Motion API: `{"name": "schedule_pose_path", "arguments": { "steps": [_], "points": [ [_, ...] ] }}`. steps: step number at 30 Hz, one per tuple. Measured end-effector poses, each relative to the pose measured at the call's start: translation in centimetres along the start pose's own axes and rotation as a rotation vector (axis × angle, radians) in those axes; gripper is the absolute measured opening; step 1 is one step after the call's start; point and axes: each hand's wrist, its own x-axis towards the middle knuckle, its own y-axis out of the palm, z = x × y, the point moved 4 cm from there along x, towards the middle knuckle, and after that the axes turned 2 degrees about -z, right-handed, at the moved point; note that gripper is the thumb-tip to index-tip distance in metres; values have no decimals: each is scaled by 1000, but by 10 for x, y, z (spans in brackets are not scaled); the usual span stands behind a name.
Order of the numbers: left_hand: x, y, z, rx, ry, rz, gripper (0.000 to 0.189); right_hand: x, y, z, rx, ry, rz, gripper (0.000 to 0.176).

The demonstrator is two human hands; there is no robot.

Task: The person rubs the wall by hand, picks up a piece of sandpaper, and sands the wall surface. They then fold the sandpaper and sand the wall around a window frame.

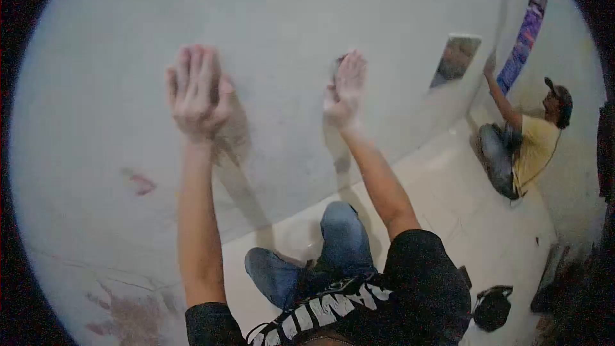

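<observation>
Pale grey wall (pixel 288 13) fills most of the view, scuffed, with a reddish stain (pixel 142 184) at lower left and more blotches near its foot. Light tiled floor (pixel 474 218) runs off to the right along its base. The person sits or kneels close to the wall with their knees (pixel 343 230) in blue jeans nearly against it, probably so that both arms reach the surface at full stretch. Far right, a co-worker (pixel 532 144) in a yellow shirt and cap sits on the floor and reaches one arm up to the wall, beside a shiny rectangular panel (pixel 456 57) and a coloured vertical strip (pixel 525 32). A black bag (pixel 492 307) lies on the floor at near right, well apart from everyone's reach. The left hand (pixel 195 93) is raised high with fingers straight and together, laid flat on the wall and holding nothing; it looks like a brace for the body's weight. The right hand (pixel 346 86), a little farther right at the same height, is seen edge-on with fingers nearly straight. It pins a small dark piece (pixel 337 63) against the wall under its fingers. What the piece is, I cannot tell.
</observation>
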Motion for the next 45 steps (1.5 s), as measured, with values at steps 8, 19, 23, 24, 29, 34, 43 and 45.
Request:
{"name": "schedule_pose_path", "arguments": {
  "steps": [8,19,23,24,29,34,43,45],
  "points": [
    [10,-8,30,-44,33,-65,44,-79,-5,9,-39,483,88,69],
    [82,69,-168,-461,559,218,46,-112,-27,-55,27,549,52,55],
    [83,111,-217,-565,789,403,44,-230,-26,-39,139,1026,76,54],
    [82,126,-226,-608,840,434,44,-270,-13,-47,183,1144,81,51],
    [78,149,-241,-394,819,623,65,-333,-7,-63,133,1416,-14,52],
    [81,148,-248,-272,797,615,65,-309,17,-70,209,1797,-273,57],
    [89,157,-245,-294,807,707,74,-279,75,-90,11,1679,-566,66],
    [87,156,-248,-310,809,719,74,-279,65,-95,-60,1728,-430,68]
  ]
}}
